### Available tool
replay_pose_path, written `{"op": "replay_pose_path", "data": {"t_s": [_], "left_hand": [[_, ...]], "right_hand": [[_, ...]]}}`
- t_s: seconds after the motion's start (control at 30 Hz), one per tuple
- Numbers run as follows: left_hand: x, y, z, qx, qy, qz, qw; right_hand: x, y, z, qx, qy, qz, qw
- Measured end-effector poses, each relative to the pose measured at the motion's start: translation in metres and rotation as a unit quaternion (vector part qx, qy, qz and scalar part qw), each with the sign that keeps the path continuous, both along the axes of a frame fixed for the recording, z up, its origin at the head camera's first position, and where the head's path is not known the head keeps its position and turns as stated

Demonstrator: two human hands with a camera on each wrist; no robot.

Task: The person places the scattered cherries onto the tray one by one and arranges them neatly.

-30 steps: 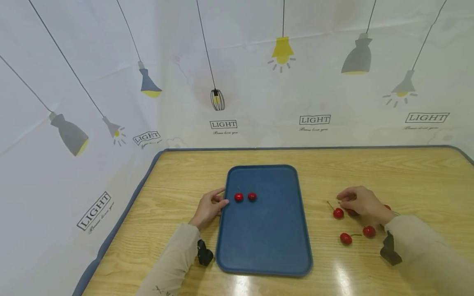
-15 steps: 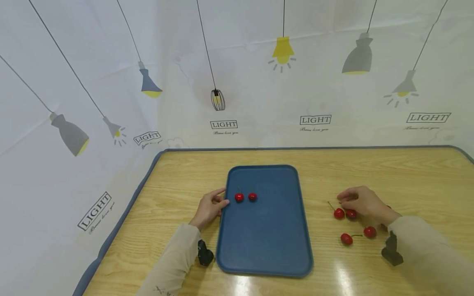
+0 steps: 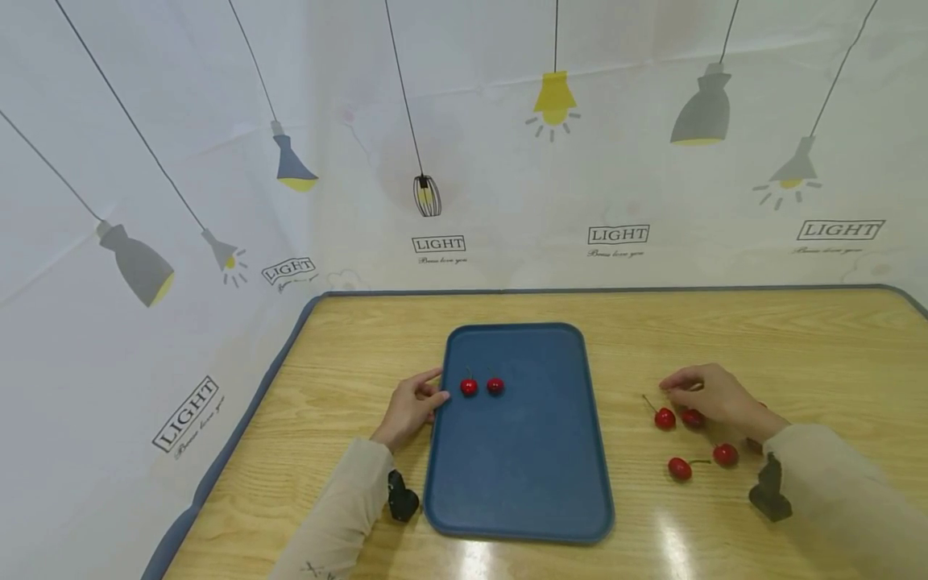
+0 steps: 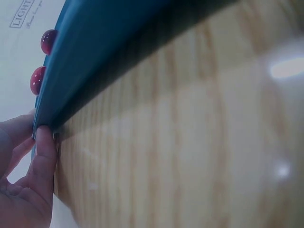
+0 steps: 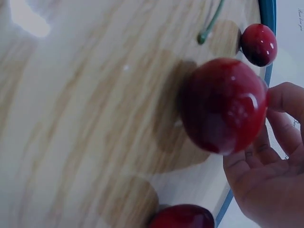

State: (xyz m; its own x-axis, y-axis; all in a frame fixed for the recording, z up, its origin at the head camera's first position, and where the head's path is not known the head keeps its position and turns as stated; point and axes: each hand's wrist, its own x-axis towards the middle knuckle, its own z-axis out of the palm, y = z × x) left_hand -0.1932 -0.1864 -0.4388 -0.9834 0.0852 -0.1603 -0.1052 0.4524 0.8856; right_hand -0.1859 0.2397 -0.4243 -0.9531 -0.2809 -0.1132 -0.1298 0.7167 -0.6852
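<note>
- Left of the blue tray (image 3: 518, 467), the left hand (image 3: 406, 411) holds its left rim between thumb and fingers; the tray looks stiff and light, best gripped there.
- In the tray's far left part sit the left tray cherry (image 3: 469, 387) and the right tray cherry (image 3: 495, 387), just apart; both look slick, likely to roll if the tray tips.
- Right of the tray, the far loose cherry (image 3: 664, 419) raises its stem toward the tray; a pinch on that stem should spare the flesh.
- Nearer the person, the near loose cherry (image 3: 680, 469) points its stem away from the tray.
- Farther right of the tray, the right hand (image 3: 714, 395) bends its fingers above the shaded cherry (image 3: 692, 418); I cannot tell whether it pinches a stem.
- Rightmost from the tray, the plump cherry (image 3: 726, 455) looks light, firm-skinned and easily bruised.
</note>
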Motion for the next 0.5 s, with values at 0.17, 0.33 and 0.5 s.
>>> {"op": "replay_pose_path", "data": {"t_s": [0.17,0.33,0.5], "left_hand": [[0.000,0.000,0.000,0.002,-0.002,0.002,1.0000],[-0.001,0.000,-0.001,-0.001,-0.003,0.003,1.0000],[-0.002,0.000,-0.002,-0.003,-0.005,0.005,1.0000]], "right_hand": [[0.001,0.000,0.003,0.000,-0.004,0.003,1.0000],[0.002,0.003,0.007,0.001,-0.019,-0.003,0.9998],[0.000,0.005,0.012,-0.005,-0.024,-0.010,0.9996]]}}
